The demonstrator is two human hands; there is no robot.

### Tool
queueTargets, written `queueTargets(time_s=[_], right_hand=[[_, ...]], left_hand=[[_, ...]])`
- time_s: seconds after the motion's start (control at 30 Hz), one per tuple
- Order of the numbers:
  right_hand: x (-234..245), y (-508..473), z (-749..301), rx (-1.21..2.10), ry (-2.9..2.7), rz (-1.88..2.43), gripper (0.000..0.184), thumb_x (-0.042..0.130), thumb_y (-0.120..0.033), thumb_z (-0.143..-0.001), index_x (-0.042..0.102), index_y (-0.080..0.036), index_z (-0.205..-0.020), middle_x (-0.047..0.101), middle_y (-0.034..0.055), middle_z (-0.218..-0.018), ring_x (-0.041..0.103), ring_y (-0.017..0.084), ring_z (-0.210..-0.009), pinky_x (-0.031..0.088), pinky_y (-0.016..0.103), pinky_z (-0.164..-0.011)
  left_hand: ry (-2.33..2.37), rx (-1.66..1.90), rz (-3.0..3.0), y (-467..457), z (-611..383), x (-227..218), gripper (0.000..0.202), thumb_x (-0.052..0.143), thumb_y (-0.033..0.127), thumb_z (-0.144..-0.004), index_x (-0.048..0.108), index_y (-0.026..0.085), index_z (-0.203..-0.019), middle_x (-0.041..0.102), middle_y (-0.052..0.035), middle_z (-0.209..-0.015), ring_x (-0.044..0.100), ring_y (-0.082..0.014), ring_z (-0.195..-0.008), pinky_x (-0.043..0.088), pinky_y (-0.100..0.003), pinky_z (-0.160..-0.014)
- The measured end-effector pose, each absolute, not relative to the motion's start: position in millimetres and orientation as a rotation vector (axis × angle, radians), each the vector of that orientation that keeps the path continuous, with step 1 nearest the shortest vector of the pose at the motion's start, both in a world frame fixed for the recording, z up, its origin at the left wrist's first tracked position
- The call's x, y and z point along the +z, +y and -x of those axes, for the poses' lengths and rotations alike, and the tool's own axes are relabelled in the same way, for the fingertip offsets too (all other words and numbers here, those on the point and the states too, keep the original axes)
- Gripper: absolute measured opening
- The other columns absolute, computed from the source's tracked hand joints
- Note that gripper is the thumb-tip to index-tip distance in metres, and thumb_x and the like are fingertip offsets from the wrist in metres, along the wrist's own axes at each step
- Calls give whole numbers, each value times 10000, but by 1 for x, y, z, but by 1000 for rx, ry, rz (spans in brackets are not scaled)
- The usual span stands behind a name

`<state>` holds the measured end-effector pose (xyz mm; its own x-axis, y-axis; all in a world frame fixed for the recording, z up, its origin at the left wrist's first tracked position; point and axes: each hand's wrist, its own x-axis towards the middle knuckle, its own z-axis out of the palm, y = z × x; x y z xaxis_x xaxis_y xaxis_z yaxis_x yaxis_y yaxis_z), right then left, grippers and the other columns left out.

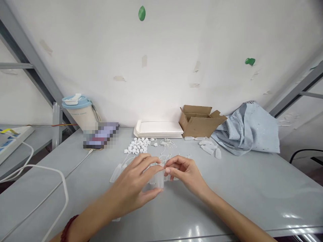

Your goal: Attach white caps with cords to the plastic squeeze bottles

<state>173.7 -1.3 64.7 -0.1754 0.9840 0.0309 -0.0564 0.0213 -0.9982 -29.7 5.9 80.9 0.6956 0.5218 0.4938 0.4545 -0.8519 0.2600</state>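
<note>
My left hand [135, 188] grips a small translucent plastic bottle [159, 179] between thumb and fingers, just above the grey table [252, 188]. My right hand [183, 171] meets it from the right, its fingertips pinched at the bottle's top on a small part I cannot make out. Just behind the hands lie several thin white loop pieces [168, 156]. Farther back sits a cluster of several small white caps [137, 146]. A finished-looking translucent bottle [116, 173] lies to the left of my left hand.
Several more translucent bottles [208, 148] lie at the back right by an open cardboard box [199, 122]. A stack of white trays [158, 129], a lidded cup [80, 112], a blurred-out phone [101, 136], a blue cloth [248, 129] and a white cable [50, 174] ring the work area.
</note>
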Motion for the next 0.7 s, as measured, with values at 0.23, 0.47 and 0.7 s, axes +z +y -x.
queueTargets(time_s=[0.23,0.47,0.7], right_hand=[[76,-4,-175,1247,-1325,1152,193,701,-332,-713,622,-156,-720,621,-2,-607,569,109,-566,463,227,-522],[75,-1,-174,1188,-1377,1238,212,665,-365,-742,606,-163,-725,609,-8,-612,549,104,-549,443,228,-523],[74,0,-177,1138,-1393,1298,214,633,-373,-770,596,-164,-742,608,-8,-623,538,97,-533,396,221,-503]], left_hand=[[991,812,-2667,-23,73,59,346,632,246,-780,532,260,-1111,584,-50,-1144,461,-239,-1101,472,-364,-900],[1157,736,-2551,-43,99,38,381,666,276,-726,566,293,-1093,609,-28,-1143,461,-246,-1144,490,-342,-913],[1179,730,-2562,-38,103,26,370,637,223,-736,567,276,-1095,594,-33,-1165,445,-253,-1170,480,-360,-934]])
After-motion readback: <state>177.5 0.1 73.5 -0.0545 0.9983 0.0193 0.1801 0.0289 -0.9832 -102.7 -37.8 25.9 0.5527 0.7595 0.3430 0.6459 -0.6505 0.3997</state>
